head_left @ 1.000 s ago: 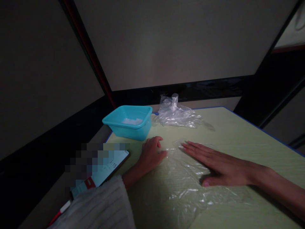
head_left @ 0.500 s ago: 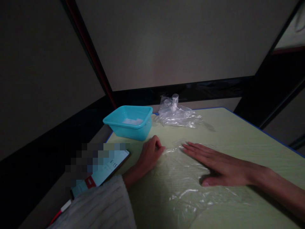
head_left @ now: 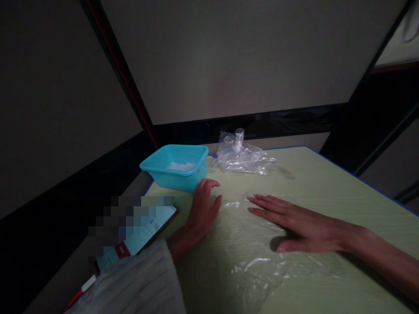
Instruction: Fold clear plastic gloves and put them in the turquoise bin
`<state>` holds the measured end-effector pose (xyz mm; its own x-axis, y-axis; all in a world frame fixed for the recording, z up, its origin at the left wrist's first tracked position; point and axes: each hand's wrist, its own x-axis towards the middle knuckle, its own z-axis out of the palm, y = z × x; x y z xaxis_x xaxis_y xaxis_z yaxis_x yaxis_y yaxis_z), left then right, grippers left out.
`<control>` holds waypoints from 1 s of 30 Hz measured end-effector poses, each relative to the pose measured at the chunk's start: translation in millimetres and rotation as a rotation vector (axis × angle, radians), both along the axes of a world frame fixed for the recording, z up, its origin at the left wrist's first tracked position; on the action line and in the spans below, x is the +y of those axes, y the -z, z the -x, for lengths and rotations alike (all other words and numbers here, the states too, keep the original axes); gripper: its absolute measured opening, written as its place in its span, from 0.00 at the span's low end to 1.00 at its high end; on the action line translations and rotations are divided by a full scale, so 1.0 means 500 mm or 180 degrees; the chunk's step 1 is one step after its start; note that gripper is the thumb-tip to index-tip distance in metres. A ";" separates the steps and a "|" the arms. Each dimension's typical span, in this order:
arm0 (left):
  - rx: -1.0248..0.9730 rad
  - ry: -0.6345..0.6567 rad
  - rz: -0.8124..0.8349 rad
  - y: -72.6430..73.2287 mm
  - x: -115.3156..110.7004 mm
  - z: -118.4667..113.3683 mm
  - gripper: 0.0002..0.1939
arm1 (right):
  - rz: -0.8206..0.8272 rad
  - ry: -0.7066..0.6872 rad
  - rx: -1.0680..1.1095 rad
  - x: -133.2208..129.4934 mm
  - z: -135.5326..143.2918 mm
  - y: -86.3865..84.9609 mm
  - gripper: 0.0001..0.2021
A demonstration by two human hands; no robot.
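Note:
A clear plastic bag (head_left: 252,244) lies spread flat on the pale table, its edges hard to make out. My right hand (head_left: 291,224) rests palm down on it, fingers stretched out and thumb apart. At the bag's left side is my left hand (head_left: 204,207), thumb and fingers parted with nothing between them. Just behind my left hand stands a turquoise plastic basin (head_left: 173,176) with something white and flat inside.
A crumpled heap of clear plastic bags (head_left: 244,157) sits at the table's far edge. A phone with a lit screen (head_left: 144,233) and a red cable (head_left: 74,300) lies by my left forearm. Blue edging runs round the table (head_left: 330,192), near a wall panel (head_left: 229,61).
My left hand has opened from a pinch at the bag's edge and shifted slightly away toward the basin. My right hand stays on the bag, its fingers a little more spread.

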<state>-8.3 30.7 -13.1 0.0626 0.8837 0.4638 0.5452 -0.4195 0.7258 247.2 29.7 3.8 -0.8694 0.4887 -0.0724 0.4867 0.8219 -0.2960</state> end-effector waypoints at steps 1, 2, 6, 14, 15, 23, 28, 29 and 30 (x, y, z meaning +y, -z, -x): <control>-0.0016 0.0150 0.0040 -0.001 -0.002 -0.004 0.12 | -0.0043 -0.0020 0.0010 0.001 0.001 0.000 0.39; -0.0074 0.0334 0.0124 -0.001 -0.003 -0.009 0.11 | -0.0085 -0.0034 0.0027 0.001 0.001 0.002 0.38; -0.1197 0.1100 0.0926 -0.001 -0.006 -0.019 0.12 | -0.0140 -0.0106 0.0114 -0.001 0.005 0.006 0.38; -0.3089 0.1218 0.2305 -0.015 -0.009 -0.023 0.18 | -0.0025 -0.0206 0.0054 -0.012 0.022 -0.007 0.37; -0.3106 0.1222 0.2359 -0.016 -0.010 -0.024 0.18 | -0.0013 -0.0216 0.0049 -0.012 0.023 -0.008 0.37; -0.3011 0.0999 0.2600 -0.031 -0.016 -0.016 0.11 | 0.0123 -0.0266 0.0212 -0.016 0.023 -0.013 0.36; -0.3034 0.0912 0.2681 -0.021 -0.010 -0.009 0.07 | 0.0072 -0.0290 0.0197 -0.017 0.025 -0.019 0.35; -0.3050 0.0909 0.2687 -0.018 -0.008 -0.007 0.07 | 0.0050 -0.0304 0.0202 -0.018 0.025 -0.019 0.35; -0.3073 0.0911 0.2692 -0.015 -0.007 -0.005 0.07 | 0.0035 -0.0322 0.0213 -0.018 0.024 -0.019 0.35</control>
